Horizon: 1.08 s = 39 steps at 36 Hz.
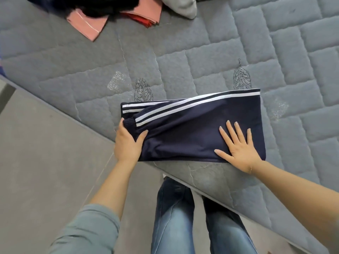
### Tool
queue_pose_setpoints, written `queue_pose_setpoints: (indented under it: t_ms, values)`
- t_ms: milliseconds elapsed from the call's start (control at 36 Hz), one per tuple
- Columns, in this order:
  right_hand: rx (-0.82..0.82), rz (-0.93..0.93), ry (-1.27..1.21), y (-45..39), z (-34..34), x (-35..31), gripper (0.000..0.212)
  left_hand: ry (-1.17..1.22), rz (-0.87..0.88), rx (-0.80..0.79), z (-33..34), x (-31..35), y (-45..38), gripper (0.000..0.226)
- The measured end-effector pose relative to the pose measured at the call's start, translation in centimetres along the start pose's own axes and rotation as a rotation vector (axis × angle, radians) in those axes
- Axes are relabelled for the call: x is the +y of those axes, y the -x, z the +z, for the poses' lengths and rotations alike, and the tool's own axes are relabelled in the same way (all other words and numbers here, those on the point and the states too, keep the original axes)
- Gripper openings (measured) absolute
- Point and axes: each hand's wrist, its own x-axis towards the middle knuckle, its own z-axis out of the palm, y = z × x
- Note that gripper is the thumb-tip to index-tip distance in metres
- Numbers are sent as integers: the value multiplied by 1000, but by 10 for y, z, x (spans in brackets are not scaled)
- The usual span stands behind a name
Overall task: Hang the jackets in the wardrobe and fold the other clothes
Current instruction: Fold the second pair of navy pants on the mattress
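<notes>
From the head camera I look straight down on the folded navy track trousers with white side stripes [194, 129], lying near the lower edge of the grey quilted mattress [183, 52], a little right of centre in the frame. Their long axis runs left to right, tilted slightly upward toward the right, and the ribbed cuff end sits at the left.

My left hand [128, 142] is at that left end, thumb on top of the cloth and fingers curled round the edge by the cuff, so it grips the trousers. My right hand [236, 145] lies flat on the right part of the bundle, fingers straight and spread wide, pressing the fabric down and holding nothing.

I judge the next fold will carry the left end over toward the right along that long axis; the left hand already has the end to be lifted, and the right hand pins the far half where the crease would fall.

Along the top of the frame, well apart from the trousers, lie a black garment [88, 6], folded pink cloth [86, 24], red cloth [143, 20] and a light grey garment [181, 6].
</notes>
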Motion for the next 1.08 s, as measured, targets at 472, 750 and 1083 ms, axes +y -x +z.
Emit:
queue_pose_setpoints:
  t_ms: [472,750,1083]
  values:
    - [139,-77,-72,26,26,60,71,-616,510,-107,77,50,5,64]
    - [489,138,-974,33,4,83,56,-580,542,-49,91,89,44,79]
    - [-81,331,-1680,1,-51,84,34,-490,417,-336,142,93,82,81]
